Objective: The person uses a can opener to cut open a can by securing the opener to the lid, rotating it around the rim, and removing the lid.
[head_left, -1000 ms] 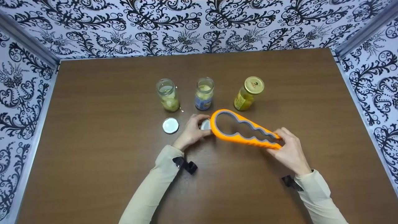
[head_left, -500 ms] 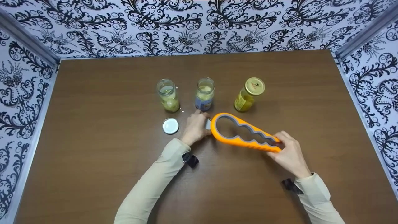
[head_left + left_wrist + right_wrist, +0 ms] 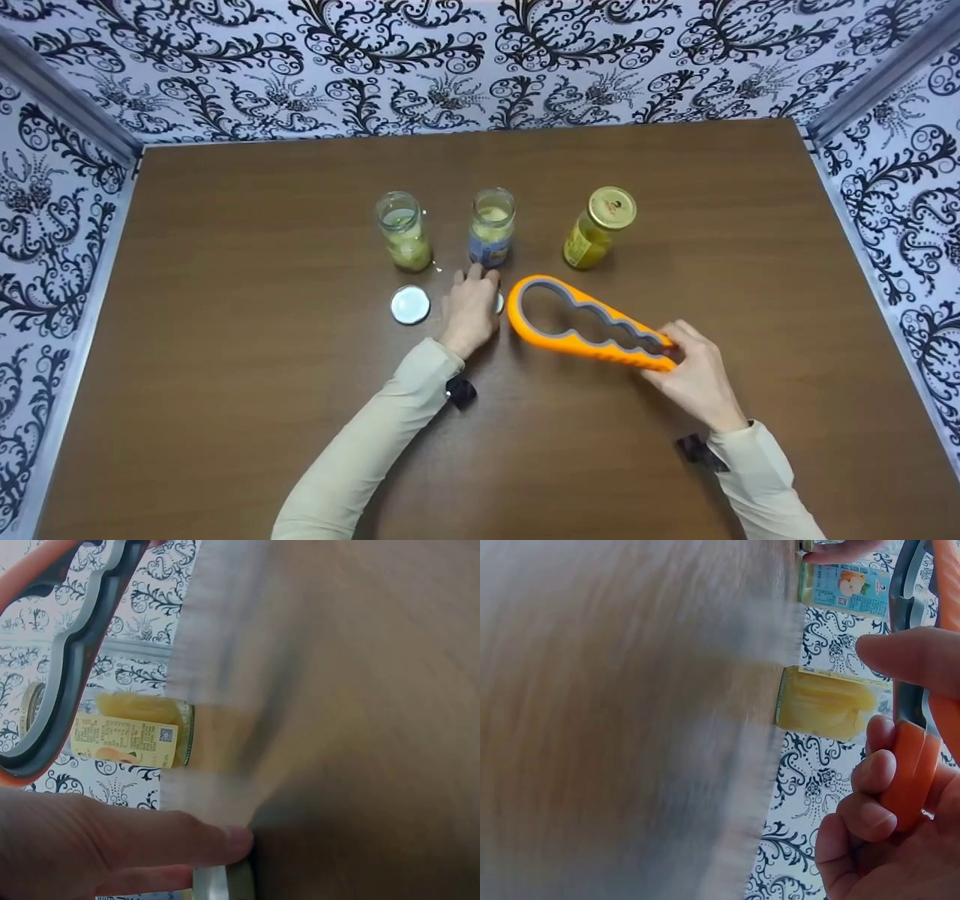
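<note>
My left hand (image 3: 471, 311) is at a white-lined jar lid (image 3: 499, 302) low over the table, in front of the middle jar. In the left wrist view its thumb lies against the edge of the lid (image 3: 214, 883), and the rest of the hand's grip is partly hidden. My right hand (image 3: 697, 379) grips the handle ends of an orange jar opener (image 3: 577, 345) with grey scalloped inner edges. The opener hangs above the table, its looped end just right of the left hand. The right wrist view shows the fingers curled round the orange handle (image 3: 911, 772).
Behind the hands stand an uncovered jar (image 3: 409, 244) at left, an uncovered blue-labelled jar (image 3: 490, 244) in the middle, and a yellow jar (image 3: 587, 244) with a gold lid at right. Another lid (image 3: 410, 304) lies left of the left hand. Patterned walls (image 3: 450, 67) border the brown table (image 3: 262, 300).
My left hand has turned over the lid and lowered it toward the table, so less of the lid shows. The opener has shifted slightly toward me with the right hand.
</note>
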Demonstrator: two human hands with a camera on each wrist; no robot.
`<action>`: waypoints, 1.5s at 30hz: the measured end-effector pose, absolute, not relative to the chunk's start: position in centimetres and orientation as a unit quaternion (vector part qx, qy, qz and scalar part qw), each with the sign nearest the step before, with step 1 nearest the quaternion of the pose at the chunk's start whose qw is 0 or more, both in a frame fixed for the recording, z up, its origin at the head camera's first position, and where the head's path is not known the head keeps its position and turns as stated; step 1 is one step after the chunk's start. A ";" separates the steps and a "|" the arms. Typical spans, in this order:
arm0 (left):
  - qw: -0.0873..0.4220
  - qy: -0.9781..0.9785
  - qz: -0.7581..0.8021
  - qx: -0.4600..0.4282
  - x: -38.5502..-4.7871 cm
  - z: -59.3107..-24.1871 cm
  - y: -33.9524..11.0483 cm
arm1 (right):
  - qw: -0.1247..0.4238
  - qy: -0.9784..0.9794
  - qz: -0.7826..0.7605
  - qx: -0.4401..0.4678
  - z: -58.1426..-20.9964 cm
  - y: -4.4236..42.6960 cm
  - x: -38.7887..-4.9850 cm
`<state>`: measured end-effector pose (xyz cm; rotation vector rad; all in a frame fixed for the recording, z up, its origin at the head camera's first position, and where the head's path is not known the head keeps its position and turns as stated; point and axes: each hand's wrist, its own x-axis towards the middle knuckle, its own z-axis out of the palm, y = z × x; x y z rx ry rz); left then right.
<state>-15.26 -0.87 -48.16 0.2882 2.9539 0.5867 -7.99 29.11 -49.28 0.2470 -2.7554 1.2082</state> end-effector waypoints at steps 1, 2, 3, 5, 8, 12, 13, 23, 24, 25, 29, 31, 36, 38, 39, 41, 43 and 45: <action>0.057 0.974 0.196 0.095 -15.2 -48.3 -0.8 | 0.060 -0.910 0.402 0.080 -49.3 29.1 -7.9; 0.055 0.974 0.197 0.094 -15.2 -48.4 -0.8 | 0.057 -0.910 0.404 0.077 -49.4 29.1 -7.9; 0.052 0.974 0.197 0.094 -15.2 -48.5 -0.8 | 0.055 -0.909 0.406 0.075 -49.4 29.2 -7.8; 0.046 0.975 0.198 0.094 -15.1 -48.6 -0.7 | 0.050 -0.908 0.411 0.069 -49.4 29.2 -7.7; 0.036 0.976 0.196 0.092 -15.0 -48.7 -0.7 | 0.047 -0.903 0.422 0.061 -49.4 29.1 -7.6; 0.020 0.977 0.195 0.089 -14.9 -48.8 -0.7 | 0.049 -0.897 0.436 0.060 -49.3 28.9 -7.6; 0.016 0.977 0.194 0.089 -14.9 -48.8 -0.7 | 0.049 -0.897 0.435 0.060 -49.3 28.9 -7.6; -0.010 0.977 0.192 0.097 -14.3 -47.8 -0.7 | 0.058 -0.898 0.434 0.044 -48.9 29.3 -7.8; -0.013 0.976 0.193 0.096 -14.3 -47.6 -0.7 | 0.061 -0.898 0.434 0.041 -48.8 29.4 -7.8; -0.015 0.976 0.196 0.097 -14.4 -47.4 -0.6 | 0.064 -0.898 0.433 0.039 -48.7 29.4 -7.7; -0.020 0.969 0.222 0.103 -14.4 -46.8 -0.2 | 0.077 -0.895 0.438 0.034 -47.1 29.1 -7.5; -0.026 0.965 0.236 0.109 -14.5 -46.7 0.1 | 0.083 -0.894 0.439 0.033 -45.9 28.7 -7.3; -0.042 0.951 0.277 0.131 -14.6 -47.2 0.8 | 0.100 -0.887 0.450 0.029 -43.8 28.3 -7.0; -0.046 0.943 0.300 0.136 -14.8 -47.6 0.9 | 0.110 -0.887 0.448 0.024 -43.6 28.5 -7.1; -0.047 0.939 0.312 0.137 -14.9 -47.8 0.9 | 0.116 -0.888 0.445 0.021 -43.7 28.7 -7.2; -0.044 0.931 0.335 0.137 -15.1 -48.1 0.9 | 0.122 -0.894 0.430 0.007 -44.1 29.2 -7.4; -0.034 0.924 0.355 0.136 -15.3 -48.2 1.0 | 0.127 -0.898 0.421 -0.005 -44.7 29.8 -7.5; -0.023 0.919 0.371 0.136 -15.5 -48.2 1.1 | 0.129 -0.899 0.418 -0.014 -45.3 30.5 -7.7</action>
